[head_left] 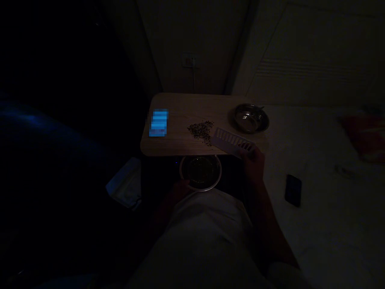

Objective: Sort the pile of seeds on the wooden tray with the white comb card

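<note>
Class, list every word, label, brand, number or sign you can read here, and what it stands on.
No text is readable.
Glowing blue rectangle on the table: blurred into blocks.
Dark phone: nothing legible.
Wall socket: too small and dark.
Slotted strip in the right hand: no marking visible.

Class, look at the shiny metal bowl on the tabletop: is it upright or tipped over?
Upright: the metal bowl sits at the right end of the tabletop, its open side up and its inside in view.
</note>
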Demonstrator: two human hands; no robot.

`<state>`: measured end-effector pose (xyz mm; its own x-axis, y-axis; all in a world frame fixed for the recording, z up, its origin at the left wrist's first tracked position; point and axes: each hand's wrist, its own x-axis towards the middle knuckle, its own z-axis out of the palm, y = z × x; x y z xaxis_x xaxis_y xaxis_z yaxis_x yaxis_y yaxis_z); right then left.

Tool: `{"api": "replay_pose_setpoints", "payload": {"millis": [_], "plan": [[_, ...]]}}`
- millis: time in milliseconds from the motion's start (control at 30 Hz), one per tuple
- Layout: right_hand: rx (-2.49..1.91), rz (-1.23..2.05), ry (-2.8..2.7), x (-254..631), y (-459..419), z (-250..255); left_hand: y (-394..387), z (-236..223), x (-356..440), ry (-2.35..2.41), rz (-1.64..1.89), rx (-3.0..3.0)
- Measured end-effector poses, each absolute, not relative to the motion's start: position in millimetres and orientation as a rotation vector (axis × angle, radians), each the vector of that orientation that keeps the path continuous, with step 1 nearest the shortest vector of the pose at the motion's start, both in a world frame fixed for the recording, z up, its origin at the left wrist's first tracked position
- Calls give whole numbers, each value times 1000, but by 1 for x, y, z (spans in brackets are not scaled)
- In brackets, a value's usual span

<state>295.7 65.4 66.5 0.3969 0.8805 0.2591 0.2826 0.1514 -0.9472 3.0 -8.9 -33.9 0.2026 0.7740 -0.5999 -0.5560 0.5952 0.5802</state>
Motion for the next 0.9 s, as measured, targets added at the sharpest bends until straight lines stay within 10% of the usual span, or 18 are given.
{"api": "replay_pose_setpoints", "payload": {"millis": [900], "plan": [[-1413, 673, -1117, 297, 56, 79, -3, -34, 4, 1028, 950, 329]]}}
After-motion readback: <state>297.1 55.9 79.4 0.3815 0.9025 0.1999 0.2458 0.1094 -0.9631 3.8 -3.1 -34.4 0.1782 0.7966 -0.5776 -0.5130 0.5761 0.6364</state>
